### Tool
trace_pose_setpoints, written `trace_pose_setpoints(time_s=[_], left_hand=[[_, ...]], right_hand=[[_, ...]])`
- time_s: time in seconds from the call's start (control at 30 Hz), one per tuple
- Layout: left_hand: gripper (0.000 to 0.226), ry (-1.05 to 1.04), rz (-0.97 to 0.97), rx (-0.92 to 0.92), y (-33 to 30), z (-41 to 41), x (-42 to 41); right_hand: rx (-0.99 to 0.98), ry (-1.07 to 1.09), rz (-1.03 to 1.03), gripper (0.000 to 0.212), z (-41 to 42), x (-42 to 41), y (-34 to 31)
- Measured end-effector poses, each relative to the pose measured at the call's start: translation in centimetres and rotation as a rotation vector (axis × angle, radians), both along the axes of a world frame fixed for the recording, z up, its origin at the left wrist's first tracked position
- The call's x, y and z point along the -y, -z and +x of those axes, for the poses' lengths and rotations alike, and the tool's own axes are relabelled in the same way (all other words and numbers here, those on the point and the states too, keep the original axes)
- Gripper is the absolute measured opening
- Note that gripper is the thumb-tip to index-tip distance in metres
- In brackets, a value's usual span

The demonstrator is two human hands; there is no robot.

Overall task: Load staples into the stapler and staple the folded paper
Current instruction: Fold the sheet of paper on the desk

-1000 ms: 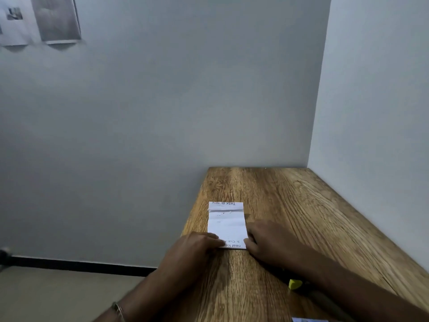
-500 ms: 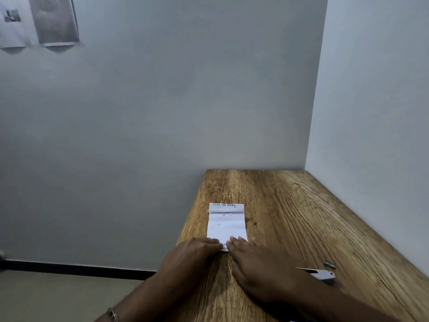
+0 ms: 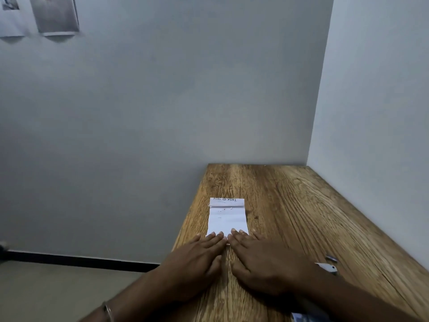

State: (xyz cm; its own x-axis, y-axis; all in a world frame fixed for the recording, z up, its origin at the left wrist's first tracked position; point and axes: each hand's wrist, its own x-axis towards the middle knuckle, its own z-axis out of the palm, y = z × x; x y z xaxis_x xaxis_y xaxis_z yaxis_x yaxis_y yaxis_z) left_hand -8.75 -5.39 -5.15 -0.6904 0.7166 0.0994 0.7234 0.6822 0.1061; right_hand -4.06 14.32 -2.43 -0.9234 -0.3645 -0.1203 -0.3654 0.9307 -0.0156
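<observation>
A folded white paper (image 3: 227, 217) with printed text at its far end lies flat on the wooden table (image 3: 301, 205). My left hand (image 3: 197, 259) and my right hand (image 3: 260, 259) lie side by side, fingers straight, pressing the paper's near edge down. A small white and metal piece, seemingly part of the stapler (image 3: 328, 267), lies on the table just right of my right wrist, mostly hidden by my forearm. A short grey strip, maybe staples (image 3: 332, 258), lies just beyond it.
The table stands in a corner, with walls close at the back and right. Its left edge (image 3: 185, 228) drops off to the floor right beside my left hand. Two sheets (image 3: 55, 15) hang on the wall at upper left. A bluish-white object (image 3: 299, 318) peeks out at the bottom edge.
My right hand slid left along the paper's near edge to meet my left hand, and both hands' fingers flattened. The white piece by my right wrist came into view.
</observation>
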Motion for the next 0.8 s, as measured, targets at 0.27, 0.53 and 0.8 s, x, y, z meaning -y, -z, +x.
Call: trace_pose_setpoints(time_s=[0.27, 0.53, 0.8], left_hand=[[0.055, -0.029, 0.058, 0.049, -0.1, -0.7, 2.5], [0.052, -0.061, 0.069, 0.017, 0.2, -0.3, 2.8], [0.036, -0.140, 0.282, -0.090, -0.5, -1.2, 2.1]], right_hand=[[0.137, -0.028, -0.046, 0.061, -0.9, -2.4, -1.6], [0.120, -0.034, -0.119, 0.052, -0.7, -5.0, -1.1], [-0.118, -0.055, -0.231, 0.036, -2.5, -5.3, -1.3]])
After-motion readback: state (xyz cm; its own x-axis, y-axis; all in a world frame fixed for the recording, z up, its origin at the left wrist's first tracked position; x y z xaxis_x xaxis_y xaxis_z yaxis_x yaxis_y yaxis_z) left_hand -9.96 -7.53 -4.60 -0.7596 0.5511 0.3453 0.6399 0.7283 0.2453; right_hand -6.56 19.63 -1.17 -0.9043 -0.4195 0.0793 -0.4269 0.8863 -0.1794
